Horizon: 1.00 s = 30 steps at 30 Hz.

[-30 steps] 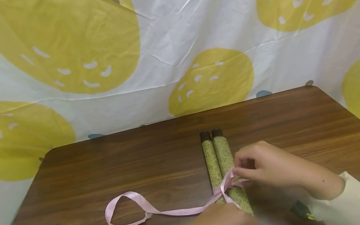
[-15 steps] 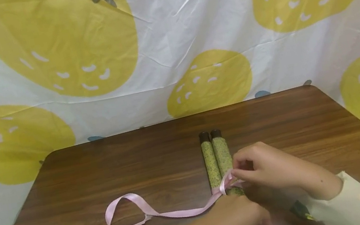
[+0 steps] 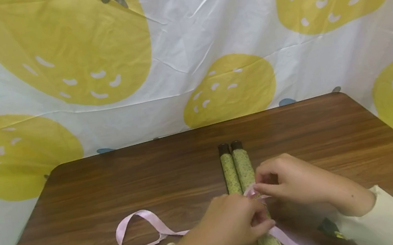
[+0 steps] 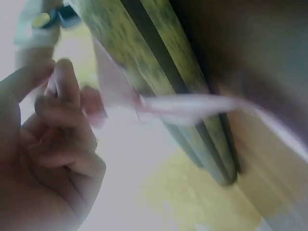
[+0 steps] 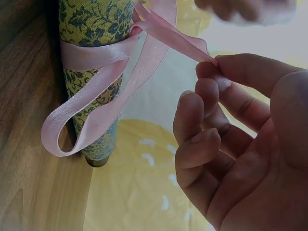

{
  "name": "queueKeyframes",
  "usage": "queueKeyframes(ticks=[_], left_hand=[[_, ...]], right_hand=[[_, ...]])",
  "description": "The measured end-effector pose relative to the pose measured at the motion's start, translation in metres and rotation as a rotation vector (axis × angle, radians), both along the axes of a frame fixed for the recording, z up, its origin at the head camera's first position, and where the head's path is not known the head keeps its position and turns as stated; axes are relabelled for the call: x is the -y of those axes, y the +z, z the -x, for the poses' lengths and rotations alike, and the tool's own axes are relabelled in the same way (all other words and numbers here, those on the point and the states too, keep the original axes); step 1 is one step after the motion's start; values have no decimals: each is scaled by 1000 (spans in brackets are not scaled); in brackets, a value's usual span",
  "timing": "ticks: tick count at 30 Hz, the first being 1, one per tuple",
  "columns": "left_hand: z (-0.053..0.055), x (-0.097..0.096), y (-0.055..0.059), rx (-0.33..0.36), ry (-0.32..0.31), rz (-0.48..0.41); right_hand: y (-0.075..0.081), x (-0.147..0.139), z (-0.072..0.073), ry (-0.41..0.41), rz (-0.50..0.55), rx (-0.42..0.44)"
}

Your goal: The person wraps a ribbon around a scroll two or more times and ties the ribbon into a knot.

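Note:
Two slim rolls (image 3: 242, 164) in yellow-green floral cloth, with dark end caps, lie side by side on the wooden table. A pink satin ribbon (image 5: 96, 57) wraps round them and is gathered into a loop. My right hand (image 3: 293, 180) pinches that loop between thumb and forefinger, just right of the rolls. Over the rolls, my left hand (image 3: 224, 225) has its fingers loosely curled, with no ribbon visible between them in the left wrist view. One ribbon tail curls on the table to the left; another runs down to the lower right. The left hand covers part of the wrapping.
A white cloth with yellow fruit prints (image 3: 228, 88) hangs behind the wooden table (image 3: 149, 170). Close to the right cuff is a small dark thing (image 3: 327, 228) with a yellow part.
My left hand first moved right, low over the rolls, then back up and left towards the wrapping. A ribbon tail now shows at the lower right. My right hand keeps its pinch.

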<state>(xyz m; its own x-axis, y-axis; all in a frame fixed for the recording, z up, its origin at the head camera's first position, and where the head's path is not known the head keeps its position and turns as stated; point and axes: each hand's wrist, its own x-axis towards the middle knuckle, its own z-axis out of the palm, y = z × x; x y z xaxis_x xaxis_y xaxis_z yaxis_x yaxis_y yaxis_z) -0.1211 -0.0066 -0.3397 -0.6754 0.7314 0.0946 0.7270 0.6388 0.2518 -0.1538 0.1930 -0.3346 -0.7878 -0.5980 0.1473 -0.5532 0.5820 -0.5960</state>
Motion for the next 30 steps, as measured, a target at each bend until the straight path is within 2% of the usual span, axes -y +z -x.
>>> queueKeyframes(ticks=[5, 9, 16, 25, 30], left_hand=[[13, 9, 0, -46, 163, -106], [18, 10, -3, -74, 231, -165], [21, 10, -8, -95, 218, -210], [22, 10, -11, -49, 174, -228], [22, 12, -12, -54, 176, -239]], right_hand=[[0, 1, 0, 10, 12, 13], [1, 2, -2, 16, 30, 17], [0, 6, -6, 33, 61, 0], [0, 9, -8, 48, 78, -38], [3, 8, -10, 16, 54, -39]])
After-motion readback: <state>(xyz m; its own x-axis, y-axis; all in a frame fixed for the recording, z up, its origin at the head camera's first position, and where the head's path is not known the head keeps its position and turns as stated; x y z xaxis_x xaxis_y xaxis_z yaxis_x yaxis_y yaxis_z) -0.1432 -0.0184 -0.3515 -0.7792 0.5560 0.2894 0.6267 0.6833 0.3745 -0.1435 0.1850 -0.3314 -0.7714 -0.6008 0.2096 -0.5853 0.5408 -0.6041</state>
